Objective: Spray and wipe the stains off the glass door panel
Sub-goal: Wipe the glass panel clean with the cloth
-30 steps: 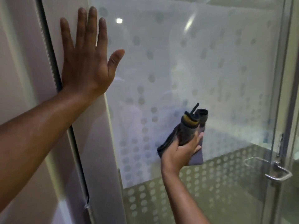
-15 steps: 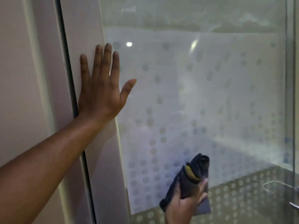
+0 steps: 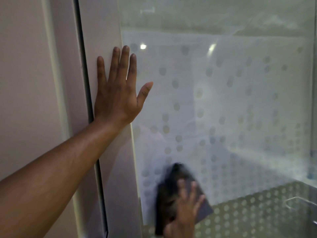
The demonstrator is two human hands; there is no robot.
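Note:
The glass door panel [image 3: 231,103] fills the right of the view, frosted with rows of pale dots. My left hand [image 3: 118,93] lies flat and spread on the white door frame [image 3: 103,35] at the panel's left edge, thumb over the glass. My right hand [image 3: 184,210], blurred by motion, presses a dark grey cloth [image 3: 171,189] flat against the lower glass near the bottom edge of the view. No spray bottle is visible.
A dark vertical gap [image 3: 82,54] separates the door frame from the beige wall [image 3: 25,83] on the left. A metal door handle [image 3: 301,203] shows at the lower right. A clear dotted band [image 3: 257,212] runs below the frosted area.
The view has shifted upward. My right hand has spread its fingers and now presses the cloth flat on the glass, further left. My left hand stays on the frame.

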